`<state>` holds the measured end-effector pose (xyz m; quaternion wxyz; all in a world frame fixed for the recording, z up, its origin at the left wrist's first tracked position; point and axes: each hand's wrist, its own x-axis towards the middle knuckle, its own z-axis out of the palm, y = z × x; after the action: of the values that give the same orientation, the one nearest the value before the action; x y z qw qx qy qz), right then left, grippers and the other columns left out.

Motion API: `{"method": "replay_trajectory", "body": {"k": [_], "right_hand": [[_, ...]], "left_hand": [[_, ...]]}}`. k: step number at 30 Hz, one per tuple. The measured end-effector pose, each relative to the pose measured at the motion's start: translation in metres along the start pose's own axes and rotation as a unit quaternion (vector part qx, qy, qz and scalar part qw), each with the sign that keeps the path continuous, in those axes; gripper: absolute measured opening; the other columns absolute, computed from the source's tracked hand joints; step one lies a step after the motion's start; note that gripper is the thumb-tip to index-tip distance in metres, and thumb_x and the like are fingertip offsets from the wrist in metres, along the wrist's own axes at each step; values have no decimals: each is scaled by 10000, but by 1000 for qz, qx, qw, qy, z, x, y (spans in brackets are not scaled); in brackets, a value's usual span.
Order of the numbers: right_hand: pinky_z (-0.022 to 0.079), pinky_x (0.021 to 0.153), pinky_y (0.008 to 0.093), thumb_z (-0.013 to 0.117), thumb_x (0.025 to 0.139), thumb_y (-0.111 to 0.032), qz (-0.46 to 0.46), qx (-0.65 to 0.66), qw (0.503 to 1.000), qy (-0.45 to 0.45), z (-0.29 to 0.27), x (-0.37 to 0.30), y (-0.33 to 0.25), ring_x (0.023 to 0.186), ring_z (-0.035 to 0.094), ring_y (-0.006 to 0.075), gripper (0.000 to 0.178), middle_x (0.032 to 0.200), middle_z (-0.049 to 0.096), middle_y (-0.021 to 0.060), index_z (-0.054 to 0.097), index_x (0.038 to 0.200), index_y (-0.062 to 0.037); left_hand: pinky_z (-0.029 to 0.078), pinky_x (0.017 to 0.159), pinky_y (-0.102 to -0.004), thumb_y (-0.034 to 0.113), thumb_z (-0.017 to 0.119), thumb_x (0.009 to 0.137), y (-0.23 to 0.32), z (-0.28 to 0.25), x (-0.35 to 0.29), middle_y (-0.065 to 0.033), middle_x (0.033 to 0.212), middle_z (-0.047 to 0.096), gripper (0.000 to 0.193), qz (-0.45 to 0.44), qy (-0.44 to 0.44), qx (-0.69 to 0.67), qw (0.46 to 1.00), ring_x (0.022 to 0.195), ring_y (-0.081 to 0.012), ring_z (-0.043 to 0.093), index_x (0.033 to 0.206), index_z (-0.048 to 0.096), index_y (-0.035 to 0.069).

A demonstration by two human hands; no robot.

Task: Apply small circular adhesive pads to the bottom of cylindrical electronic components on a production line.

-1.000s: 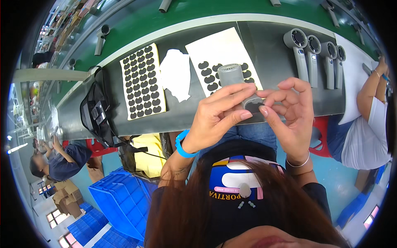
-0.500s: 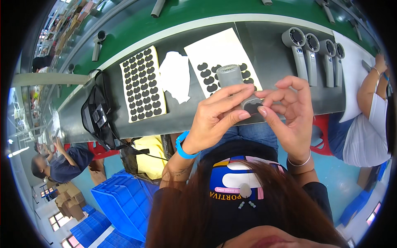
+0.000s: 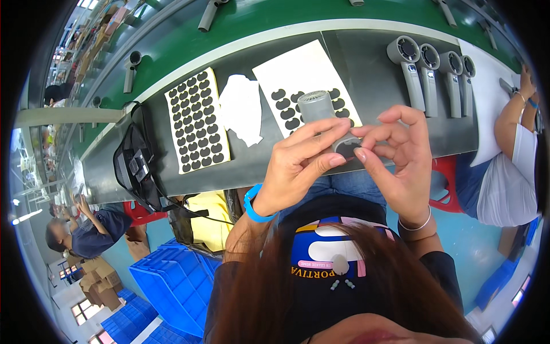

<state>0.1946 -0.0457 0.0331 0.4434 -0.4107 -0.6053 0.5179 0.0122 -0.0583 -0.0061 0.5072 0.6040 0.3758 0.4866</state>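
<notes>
1. Okay, so your left hand (image 3: 289,163) has the small grey fan (image 3: 316,109): fingers over the top of the handle, thumb underneath, closed around it.
2. The fan's butt end sits between your two hands, turned toward you, with a black sticker (image 3: 345,150) on it. Its long axis runs away from you and a bit left, round head at the far end.
3. Your right hand (image 3: 405,163) comes at that end from the right. Thumb tip is on the sticker's right edge, forefinger by the rim above, other fingers loosely curled. Can't tell if you've got anything pinched there.
4. Your left thumb tip crowds the sticker's left side; the right side is where your other hand has room.
5. Past the fan head is a sticker sheet (image 3: 292,69), partly hidden by it. Left of that, a white scrap (image 3: 240,106), then a fuller sheet (image 3: 217,114).
6. Black bag (image 3: 134,155) at the table's left, four more fans (image 3: 413,86) lined up well off to the right.
7. Farthest out, the green belt (image 3: 298,11).
</notes>
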Motion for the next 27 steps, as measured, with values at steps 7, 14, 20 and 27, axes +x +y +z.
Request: {"method": "replay_trajectory", "body": {"k": [7, 14, 20, 27], "right_hand": [[500, 800, 265, 616, 785, 84, -21, -74, 997, 4, -2, -1, -1, 933, 615, 164, 469, 862, 604, 82, 369, 1171, -17], [424, 693, 267, 637, 771, 38, -162, -294, 940, 53, -1, -5, -1, 746, 564, 140, 452, 821, 602, 48, 425, 1165, -18], [407, 665, 262, 631, 764, 35, -143, -288, 945, 60, 1, -6, 0, 744, 562, 137, 466, 784, 596, 42, 424, 1177, -27], [412, 651, 265, 628, 754, 41, -144, -310, 938, 55, 0, -6, -2, 704, 569, 145, 473, 747, 588, 37, 427, 1176, -35]], "left_hand": [[558, 804, -266, 14, 591, 883, 2, 10, 0, -162, 1219, 546, 298, -20, 41, -23, 999, 1002, -179, 608, 1176, 592, -37], [567, 769, -259, 1, 607, 866, 1, 17, 0, -151, 1200, 560, 290, -8, 47, -3, 999, 965, -168, 621, 1154, 608, -34], [571, 756, -257, -2, 619, 855, 5, 17, -1, -147, 1185, 569, 291, -11, 41, 30, 999, 939, -159, 627, 1144, 613, -32], [569, 748, -251, -7, 624, 849, 3, 19, -1, -144, 1182, 573, 290, -12, 43, 26, 999, 914, -152, 633, 1138, 617, -34]]}}
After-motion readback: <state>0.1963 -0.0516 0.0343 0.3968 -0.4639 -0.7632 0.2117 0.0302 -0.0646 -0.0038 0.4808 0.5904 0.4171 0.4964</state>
